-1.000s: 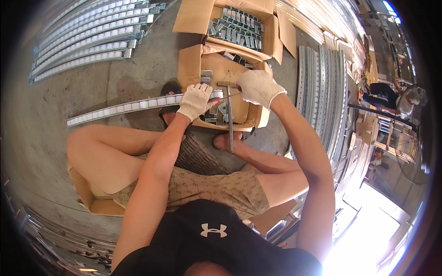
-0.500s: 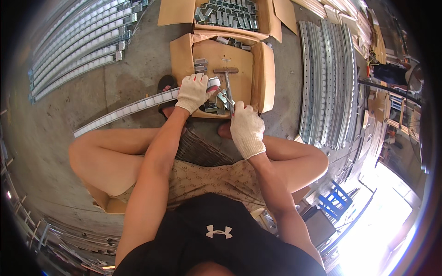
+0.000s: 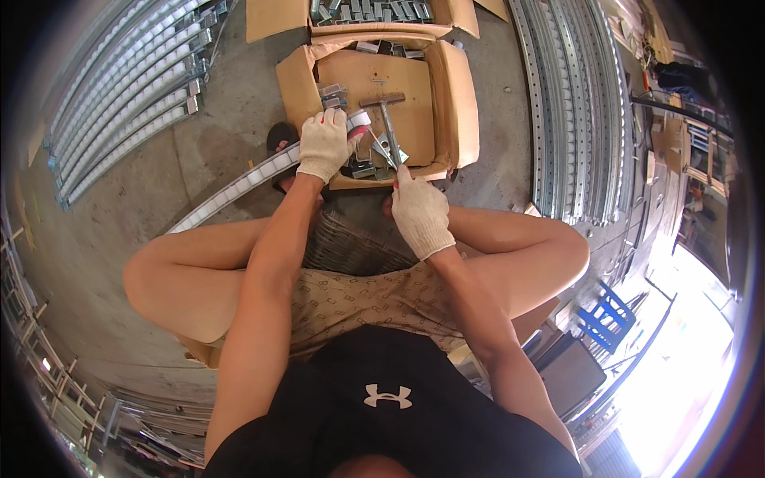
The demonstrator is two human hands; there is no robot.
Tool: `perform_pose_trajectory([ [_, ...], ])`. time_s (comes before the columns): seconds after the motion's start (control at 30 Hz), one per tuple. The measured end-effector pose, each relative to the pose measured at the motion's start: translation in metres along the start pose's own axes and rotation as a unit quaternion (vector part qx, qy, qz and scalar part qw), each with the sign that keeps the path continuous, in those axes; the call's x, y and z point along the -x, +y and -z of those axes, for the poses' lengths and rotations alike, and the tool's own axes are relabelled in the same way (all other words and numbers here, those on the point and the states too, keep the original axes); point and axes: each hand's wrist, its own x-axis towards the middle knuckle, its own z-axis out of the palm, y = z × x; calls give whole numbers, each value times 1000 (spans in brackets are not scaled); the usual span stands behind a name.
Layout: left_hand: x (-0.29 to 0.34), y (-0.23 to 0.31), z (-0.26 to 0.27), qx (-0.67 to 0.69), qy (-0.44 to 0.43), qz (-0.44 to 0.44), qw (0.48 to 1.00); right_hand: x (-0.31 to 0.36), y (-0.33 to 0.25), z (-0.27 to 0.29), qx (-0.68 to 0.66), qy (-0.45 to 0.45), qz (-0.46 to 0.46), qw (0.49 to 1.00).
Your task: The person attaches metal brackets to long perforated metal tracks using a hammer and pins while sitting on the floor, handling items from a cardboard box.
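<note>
My left hand (image 3: 324, 145), in a cream knit glove, is closed around a metal roller rail (image 3: 247, 181) near its far end. The rail has a row of white rollers and slants down to the left, past my knee. My right hand (image 3: 421, 209), gloved too, grips the handle of a hammer (image 3: 388, 127). The hammer's head points away from me, over an open cardboard box (image 3: 458, 103). A small shiny metal bracket (image 3: 390, 149) shows by the rail's end, beside the hammer handle. Whether it touches the rail, I cannot tell.
Loose metal brackets (image 3: 333, 94) lie inside the box. Behind it, a second carton (image 3: 275, 17) holds several more. Finished-looking roller rails (image 3: 139, 131) lie on the floor at left. Perforated metal channels (image 3: 566, 119) are stacked at right, and a blue plastic crate (image 3: 607, 320) stands farther right.
The whole view has shifted slightly, so the boxes appear higher. Both hands keep the same grips, on the rail and the hammer; little else differs.
</note>
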Motion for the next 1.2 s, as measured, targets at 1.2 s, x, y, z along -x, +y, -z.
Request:
perform_pose_trajectory([
  [1.2, -9, -31, 1, 74, 72, 182, 978, -42, 3, -31, -217, 189, 96, 953],
])
